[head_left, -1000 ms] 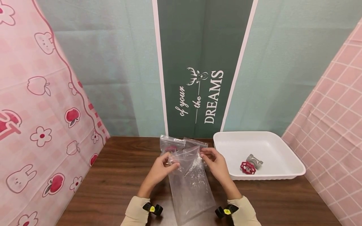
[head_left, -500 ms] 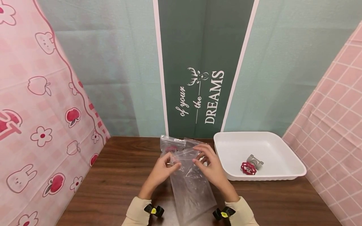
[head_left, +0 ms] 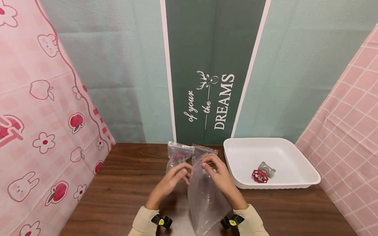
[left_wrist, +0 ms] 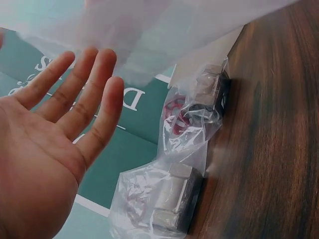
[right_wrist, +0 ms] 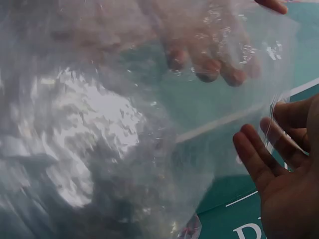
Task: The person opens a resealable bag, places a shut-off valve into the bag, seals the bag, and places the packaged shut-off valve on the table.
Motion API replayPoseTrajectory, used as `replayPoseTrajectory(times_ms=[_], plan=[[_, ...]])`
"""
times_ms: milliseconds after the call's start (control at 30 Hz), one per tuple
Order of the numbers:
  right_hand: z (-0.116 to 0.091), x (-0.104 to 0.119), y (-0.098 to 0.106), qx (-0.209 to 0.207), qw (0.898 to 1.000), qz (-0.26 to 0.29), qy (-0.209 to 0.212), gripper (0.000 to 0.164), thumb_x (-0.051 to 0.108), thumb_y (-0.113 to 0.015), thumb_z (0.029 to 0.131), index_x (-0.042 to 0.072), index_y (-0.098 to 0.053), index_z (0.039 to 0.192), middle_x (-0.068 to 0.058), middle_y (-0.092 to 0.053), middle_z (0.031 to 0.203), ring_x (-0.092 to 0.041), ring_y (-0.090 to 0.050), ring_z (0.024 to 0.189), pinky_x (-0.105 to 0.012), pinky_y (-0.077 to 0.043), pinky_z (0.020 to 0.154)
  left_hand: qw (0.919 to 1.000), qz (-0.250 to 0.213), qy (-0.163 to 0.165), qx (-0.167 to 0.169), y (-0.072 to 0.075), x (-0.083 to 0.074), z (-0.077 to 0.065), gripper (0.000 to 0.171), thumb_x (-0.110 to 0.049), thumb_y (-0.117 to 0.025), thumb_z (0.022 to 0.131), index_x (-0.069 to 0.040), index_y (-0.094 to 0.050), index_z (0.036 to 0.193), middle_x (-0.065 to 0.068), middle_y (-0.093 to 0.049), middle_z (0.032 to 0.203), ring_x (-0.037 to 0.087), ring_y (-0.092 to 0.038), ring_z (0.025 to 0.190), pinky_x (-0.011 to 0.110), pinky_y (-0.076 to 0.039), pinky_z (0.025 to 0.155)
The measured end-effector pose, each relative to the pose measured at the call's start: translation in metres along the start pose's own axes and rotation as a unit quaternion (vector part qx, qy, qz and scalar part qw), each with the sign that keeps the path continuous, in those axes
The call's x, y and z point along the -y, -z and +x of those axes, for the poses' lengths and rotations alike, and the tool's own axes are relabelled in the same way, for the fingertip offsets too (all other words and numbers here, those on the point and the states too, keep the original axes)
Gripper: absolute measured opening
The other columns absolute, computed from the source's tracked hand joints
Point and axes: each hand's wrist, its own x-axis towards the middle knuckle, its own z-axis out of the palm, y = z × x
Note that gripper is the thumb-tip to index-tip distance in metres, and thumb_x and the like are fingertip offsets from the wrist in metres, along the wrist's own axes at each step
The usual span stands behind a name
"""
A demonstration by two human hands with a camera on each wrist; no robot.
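A clear zip bag [head_left: 206, 203] hangs between the hands in the head view, its lower part slanting down towards the front of the table. My right hand [head_left: 220, 173] pinches its upper edge between thumb and fingers; the right wrist view shows this grip at the bag's edge. My left hand [head_left: 169, 183] is at the bag's left side. In the left wrist view its fingers [left_wrist: 92, 84] are extended and spread, with the plastic above them. Behind stand two more bags, each with a valve: one bagged valve [left_wrist: 174, 194] nearer, another bagged valve [left_wrist: 207, 92] beyond.
To the right is a white tray [head_left: 265, 144], holding a grey valve [head_left: 266, 168] with a red handwheel [head_left: 260, 176]. The brown wooden table [head_left: 127, 177] meets a green curtain [head_left: 212, 39] at the back. Pink cloths hang at both sides.
The left hand has let go of the bag's upper left edge, and its fingers have opened. The right hand shifted left along the top edge. The bag has turned and swung rightward.
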Motion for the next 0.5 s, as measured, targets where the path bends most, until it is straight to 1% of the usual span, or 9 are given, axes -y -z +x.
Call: replayPoseTrajectory(times_ms=[67,100,167,233,300,367,500], plan=[[-0.0005,0.0003,-0.0008,0.013,1.0,0.007,-0.011,0.004,0.004,-0.065,0.105,0.006,-0.067,0.107,-0.011,-0.07,0.121,-0.015,-0.066,0.113,-0.024,-0.057,0.091,0.9999,-0.008,-0.012,-0.002,-0.0002,0.0007,0.0011,0.037,-0.022,-0.043,0.116,0.006,-0.056,0.136,0.029,-0.066,0.113,0.013,-0.07,0.092,0.041,-0.063,0.082],[-0.001,0.0006,-0.0012,0.021,1.0,0.008,-0.013,0.003,0.006,-0.064,0.105,0.005,-0.067,0.107,-0.011,-0.07,0.123,-0.018,-0.067,0.116,-0.025,-0.056,0.093,0.9998,-0.01,-0.017,-0.005,-0.0004,0.0014,0.002,0.036,-0.02,-0.044,0.116,0.005,-0.054,0.14,0.028,-0.066,0.113,0.017,-0.071,0.092,0.044,-0.063,0.08],[-0.0019,0.001,-0.0019,0.036,0.999,0.006,-0.011,0.005,0.008,-0.063,0.107,0.004,-0.066,0.108,-0.011,-0.071,0.126,-0.023,-0.067,0.119,-0.027,-0.055,0.096,0.9995,0.005,-0.027,-0.014,-0.0007,0.0033,0.0039,0.036,-0.014,-0.048,0.114,0.0,-0.049,0.148,0.026,-0.068,0.109,0.025,-0.073,0.087,0.045,-0.063,0.076],[-0.0025,0.0009,-0.0027,0.051,0.999,0.006,-0.003,0.007,0.009,-0.062,0.107,0.003,-0.065,0.108,-0.012,-0.071,0.128,-0.028,-0.067,0.121,-0.029,-0.054,0.096,0.9987,0.023,-0.042,-0.019,-0.001,0.0055,0.0055,0.044,-0.007,-0.051,0.112,-0.004,-0.044,0.155,0.026,-0.069,0.104,0.036,-0.074,0.082,0.045,-0.063,0.072],[-0.0031,0.0006,-0.0032,0.063,0.998,0.013,0.004,0.009,0.01,-0.061,0.108,0.001,-0.065,0.107,-0.013,-0.071,0.129,-0.03,-0.067,0.122,-0.03,-0.054,0.097,0.998,0.033,-0.05,-0.02,-0.0012,0.0074,0.0063,0.049,-0.002,-0.053,0.11,-0.005,-0.041,0.158,0.027,-0.068,0.101,0.045,-0.071,0.08,0.045,-0.063,0.07],[-0.0036,0.0005,-0.0034,0.072,0.997,0.023,0.004,0.009,0.01,-0.061,0.108,0.001,-0.065,0.107,-0.014,-0.071,0.13,-0.026,-0.067,0.123,-0.029,-0.054,0.098,0.998,0.039,-0.045,-0.02,-0.0014,0.0078,0.0062,0.049,-0.003,-0.056,0.109,-0.006,-0.045,0.157,0.027,-0.067,0.1,0.048,-0.07,0.079,0.045,-0.063,0.071],[-0.0039,0.0014,-0.0031,0.086,0.995,0.041,0.003,0.012,0.011,-0.061,0.108,-0.001,-0.064,0.107,-0.017,-0.07,0.132,-0.02,-0.065,0.126,-0.029,-0.054,0.101,0.9991,0.035,-0.011,-0.019,-0.0013,0.0052,0.0051,0.039,-0.007,-0.061,0.108,-0.006,-0.056,0.147,0.026,-0.068,0.104,0.05,-0.072,0.083,0.05,-0.064,0.075]])
